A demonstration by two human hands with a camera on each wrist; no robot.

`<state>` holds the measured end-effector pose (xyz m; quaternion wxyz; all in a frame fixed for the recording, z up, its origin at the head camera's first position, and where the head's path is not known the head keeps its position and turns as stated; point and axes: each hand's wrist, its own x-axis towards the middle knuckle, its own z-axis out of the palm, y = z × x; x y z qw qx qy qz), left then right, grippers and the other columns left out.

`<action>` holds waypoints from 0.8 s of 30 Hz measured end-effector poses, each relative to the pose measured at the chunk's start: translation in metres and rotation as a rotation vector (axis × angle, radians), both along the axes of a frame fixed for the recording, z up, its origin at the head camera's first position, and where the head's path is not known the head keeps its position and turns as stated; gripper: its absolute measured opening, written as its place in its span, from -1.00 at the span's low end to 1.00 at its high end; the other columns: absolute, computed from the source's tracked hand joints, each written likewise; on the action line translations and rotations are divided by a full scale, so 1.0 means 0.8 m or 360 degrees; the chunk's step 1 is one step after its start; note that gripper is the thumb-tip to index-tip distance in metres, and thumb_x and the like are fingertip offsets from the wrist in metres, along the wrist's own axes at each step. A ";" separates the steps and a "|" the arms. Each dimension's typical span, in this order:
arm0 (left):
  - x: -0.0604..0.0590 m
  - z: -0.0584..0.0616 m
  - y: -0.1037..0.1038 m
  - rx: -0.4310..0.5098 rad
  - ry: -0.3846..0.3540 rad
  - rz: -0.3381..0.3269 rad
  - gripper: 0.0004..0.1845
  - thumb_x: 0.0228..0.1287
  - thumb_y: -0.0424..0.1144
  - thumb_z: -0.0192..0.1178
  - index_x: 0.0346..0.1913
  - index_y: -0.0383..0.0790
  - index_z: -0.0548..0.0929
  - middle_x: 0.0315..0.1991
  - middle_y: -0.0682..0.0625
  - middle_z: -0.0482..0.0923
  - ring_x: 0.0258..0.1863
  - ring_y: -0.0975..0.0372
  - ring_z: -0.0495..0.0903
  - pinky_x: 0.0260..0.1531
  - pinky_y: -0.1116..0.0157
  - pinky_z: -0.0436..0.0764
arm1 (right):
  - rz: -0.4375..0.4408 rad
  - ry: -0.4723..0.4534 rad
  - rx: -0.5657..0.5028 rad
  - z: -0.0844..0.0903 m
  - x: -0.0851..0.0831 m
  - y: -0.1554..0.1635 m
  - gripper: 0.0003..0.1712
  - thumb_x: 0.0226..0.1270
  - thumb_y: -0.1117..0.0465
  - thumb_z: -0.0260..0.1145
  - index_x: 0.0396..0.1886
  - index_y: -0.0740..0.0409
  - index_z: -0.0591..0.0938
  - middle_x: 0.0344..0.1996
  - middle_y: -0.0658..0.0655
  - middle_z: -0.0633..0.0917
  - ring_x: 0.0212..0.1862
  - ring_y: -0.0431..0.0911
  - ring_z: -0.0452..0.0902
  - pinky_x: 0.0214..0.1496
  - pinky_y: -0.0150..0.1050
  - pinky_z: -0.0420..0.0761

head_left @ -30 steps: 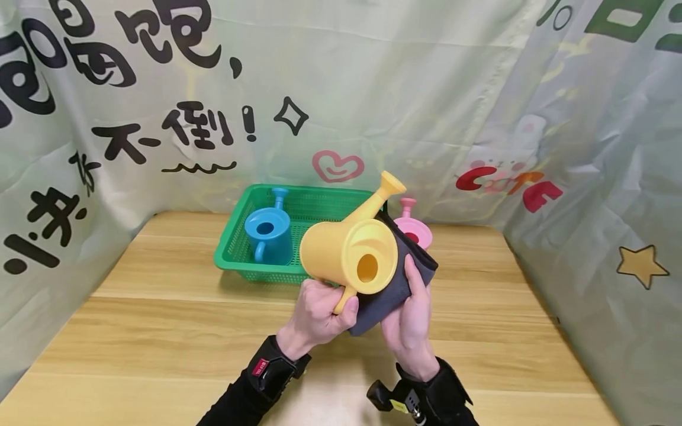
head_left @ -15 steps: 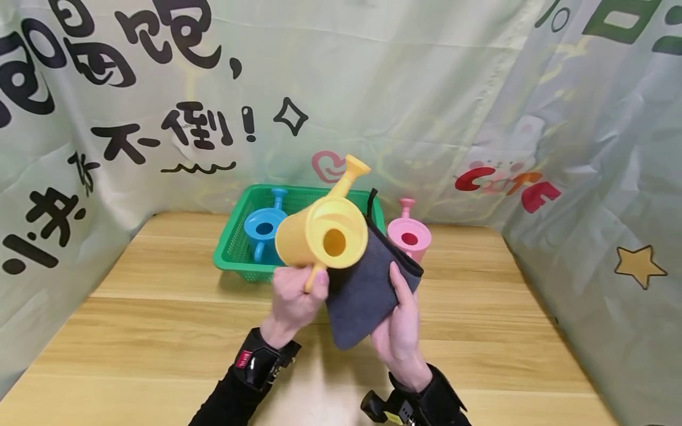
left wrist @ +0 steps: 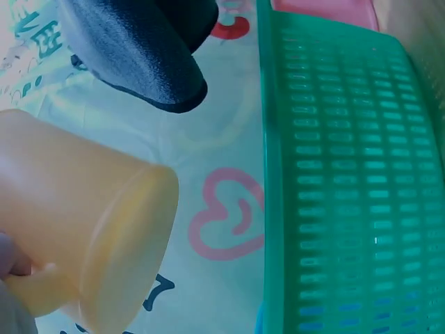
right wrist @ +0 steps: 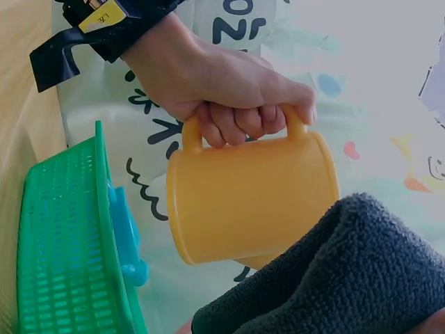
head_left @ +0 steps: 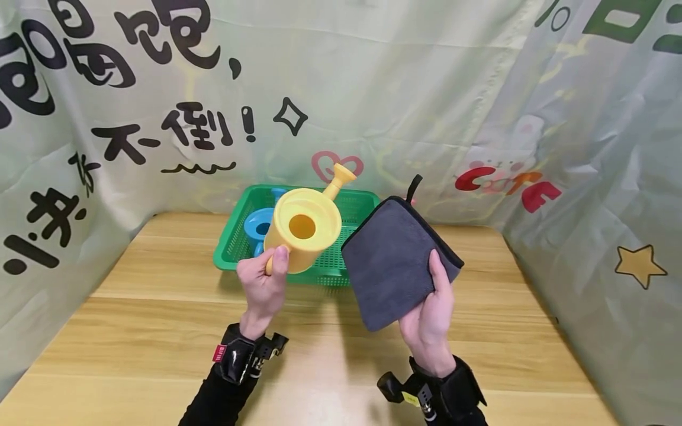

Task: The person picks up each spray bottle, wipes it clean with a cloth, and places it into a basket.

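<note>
My left hand (head_left: 262,288) grips the handle of a yellow toy watering can (head_left: 314,228), its fingers wrapped round the handle as the right wrist view shows. The can hangs above the front of a green basket (head_left: 226,260), spout pointing up and to the right. In my right hand (head_left: 431,319) is a folded dark grey cloth (head_left: 396,260) with black edging and a loop, held with the thumb on its face. Cloth and can are apart. A blue watering can (head_left: 256,228) stands in the basket, partly hidden by the yellow one.
The basket rests on a wooden table (head_left: 160,331) towards the back. Behind the cloth a pink thing is almost wholly hidden in the head view; part of it (left wrist: 330,10) shows beside the basket in the left wrist view. A printed curtain (head_left: 426,89) hangs behind and at the sides.
The yellow can has moved left and turned more upright in my left hand. My right hand has drawn the cloth away to the right, now covering the pink can.
</note>
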<state>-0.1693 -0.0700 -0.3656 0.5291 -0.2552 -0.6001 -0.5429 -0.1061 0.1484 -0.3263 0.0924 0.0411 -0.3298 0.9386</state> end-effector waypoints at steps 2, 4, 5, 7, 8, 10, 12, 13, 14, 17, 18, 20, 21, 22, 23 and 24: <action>0.000 0.000 -0.001 0.0035 -0.0046 -0.0009 -0.32 0.47 0.01 0.14 -0.83 -0.25 0.32 -0.90 0.00 0.16 -0.85 0.35 0.04 -0.78 0.47 -0.02 | 0.0011 -0.0006 -0.0001 0.001 0.000 0.002 -0.50 0.68 0.00 -0.19 0.43 0.07 0.33 0.30 0.00 0.53 0.33 -0.13 0.49 0.38 -0.22 0.49; 0.001 0.000 -0.001 0.0052 -0.0081 -0.0010 -0.31 0.46 0.04 0.15 -0.83 -0.26 0.33 -0.90 0.00 0.16 -0.83 0.37 0.04 -0.77 0.47 -0.02 | 0.0017 -0.0012 -0.0013 0.001 -0.001 0.003 -0.50 0.68 0.00 -0.19 0.43 0.07 0.33 0.29 0.00 0.54 0.33 -0.13 0.49 0.38 -0.23 0.49; 0.001 0.000 -0.002 0.0057 -0.0094 -0.0015 -0.31 0.46 0.05 0.15 -0.82 -0.27 0.34 -0.90 -0.01 0.16 -0.83 0.38 0.04 -0.76 0.47 -0.02 | 0.0018 -0.0014 -0.0022 0.002 -0.001 0.004 -0.50 0.68 0.00 -0.19 0.43 0.06 0.34 0.30 0.00 0.54 0.33 -0.13 0.49 0.38 -0.23 0.49; 0.002 0.000 -0.002 0.0066 -0.0114 -0.0025 -0.31 0.45 0.06 0.15 -0.81 -0.30 0.35 -0.89 -0.01 0.15 -0.82 0.38 0.04 -0.76 0.47 -0.03 | 0.0022 -0.0018 -0.0039 0.002 -0.001 0.004 -0.50 0.68 0.00 -0.17 0.44 0.06 0.34 0.30 -0.01 0.55 0.33 -0.13 0.49 0.38 -0.24 0.49; 0.002 0.000 -0.002 0.0070 -0.0118 -0.0029 -0.31 0.45 0.06 0.15 -0.80 -0.30 0.36 -0.89 -0.01 0.15 -0.82 0.38 0.04 -0.75 0.47 -0.03 | 0.0026 -0.0019 -0.0042 0.002 0.000 0.004 -0.50 0.68 0.00 -0.17 0.44 0.06 0.34 0.31 -0.01 0.54 0.34 -0.13 0.49 0.39 -0.24 0.48; 0.002 0.000 -0.002 0.0078 -0.0120 -0.0042 -0.31 0.45 0.06 0.16 -0.80 -0.31 0.36 -0.89 -0.02 0.14 -0.82 0.37 0.03 -0.75 0.46 -0.03 | 0.0043 -0.0013 -0.0043 0.002 0.000 0.004 -0.49 0.68 0.00 -0.17 0.47 0.05 0.31 0.33 -0.01 0.52 0.37 -0.13 0.46 0.40 -0.24 0.47; 0.003 0.000 -0.002 0.0089 -0.0119 -0.0051 -0.31 0.44 0.06 0.17 -0.79 -0.32 0.37 -0.88 -0.02 0.15 -0.82 0.37 0.04 -0.74 0.46 -0.03 | 0.0057 -0.0010 -0.0039 0.002 0.000 0.004 -0.47 0.68 0.00 -0.18 0.49 0.05 0.28 0.36 -0.01 0.49 0.39 -0.13 0.43 0.42 -0.24 0.46; 0.003 0.001 -0.002 0.0090 -0.0116 -0.0049 -0.31 0.44 0.06 0.17 -0.80 -0.31 0.37 -0.89 -0.02 0.15 -0.82 0.37 0.04 -0.74 0.46 -0.03 | 0.0057 -0.0009 -0.0031 0.002 0.000 0.004 -0.47 0.68 0.00 -0.19 0.50 0.05 0.27 0.36 -0.01 0.48 0.40 -0.13 0.42 0.42 -0.24 0.45; 0.003 0.001 -0.002 0.0093 -0.0112 -0.0049 -0.31 0.44 0.06 0.17 -0.80 -0.31 0.37 -0.89 -0.02 0.16 -0.82 0.37 0.04 -0.74 0.47 -0.02 | 0.0055 -0.0011 -0.0029 0.002 0.000 0.004 -0.47 0.68 -0.01 -0.19 0.50 0.05 0.26 0.37 -0.01 0.48 0.40 -0.13 0.42 0.42 -0.24 0.45; 0.002 0.002 -0.005 0.0092 -0.0083 -0.0085 -0.31 0.43 0.08 0.18 -0.79 -0.32 0.40 -0.87 -0.04 0.22 -0.82 0.35 0.11 -0.75 0.46 0.06 | 0.0036 -0.0029 -0.0029 0.003 -0.001 0.004 -0.47 0.68 -0.02 -0.19 0.48 0.05 0.28 0.35 0.00 0.49 0.39 -0.13 0.43 0.41 -0.24 0.46; 0.002 0.003 -0.006 0.0082 -0.0076 -0.0094 -0.31 0.44 0.08 0.17 -0.78 -0.32 0.42 -0.86 -0.05 0.25 -0.82 0.35 0.13 -0.75 0.46 0.08 | 0.0029 -0.0032 -0.0028 0.003 -0.001 0.005 -0.47 0.68 -0.02 -0.19 0.48 0.05 0.29 0.35 0.00 0.49 0.38 -0.12 0.43 0.40 -0.24 0.47; 0.001 0.004 -0.008 0.0058 -0.0064 -0.0122 -0.33 0.45 0.07 0.16 -0.76 -0.33 0.45 -0.84 -0.08 0.31 -0.81 0.34 0.17 -0.74 0.46 0.13 | 0.0019 -0.0038 -0.0028 0.003 -0.002 0.005 -0.48 0.68 -0.02 -0.19 0.46 0.05 0.30 0.34 0.00 0.50 0.37 -0.12 0.44 0.39 -0.24 0.48; 0.001 0.004 -0.008 0.0043 -0.0064 -0.0136 -0.34 0.46 0.06 0.15 -0.74 -0.34 0.47 -0.83 -0.10 0.34 -0.81 0.34 0.18 -0.74 0.46 0.14 | 0.0013 -0.0043 -0.0029 0.003 -0.002 0.006 -0.48 0.68 -0.02 -0.19 0.45 0.06 0.31 0.33 0.00 0.51 0.37 -0.12 0.45 0.39 -0.24 0.48; 0.001 0.004 -0.009 0.0027 -0.0070 -0.0143 -0.35 0.48 0.04 0.14 -0.73 -0.35 0.48 -0.82 -0.11 0.37 -0.80 0.34 0.20 -0.74 0.46 0.15 | 0.0007 -0.0048 -0.0035 0.003 -0.002 0.006 -0.49 0.67 -0.02 -0.19 0.45 0.06 0.32 0.32 0.01 0.52 0.36 -0.12 0.46 0.38 -0.23 0.48; 0.001 0.003 -0.009 0.0012 -0.0079 -0.0139 -0.36 0.49 0.03 0.12 -0.72 -0.35 0.49 -0.81 -0.12 0.38 -0.80 0.34 0.19 -0.73 0.47 0.14 | -0.0001 -0.0052 -0.0038 0.003 -0.003 0.007 -0.49 0.67 -0.02 -0.18 0.44 0.06 0.33 0.31 0.01 0.52 0.36 -0.12 0.46 0.38 -0.23 0.49; 0.000 0.003 -0.009 0.0005 -0.0091 -0.0131 -0.37 0.50 0.01 0.11 -0.71 -0.35 0.50 -0.80 -0.12 0.40 -0.80 0.35 0.20 -0.73 0.47 0.15 | -0.0009 -0.0061 -0.0042 0.003 -0.003 0.007 -0.50 0.67 -0.02 -0.18 0.43 0.06 0.34 0.30 0.01 0.53 0.35 -0.12 0.47 0.38 -0.23 0.49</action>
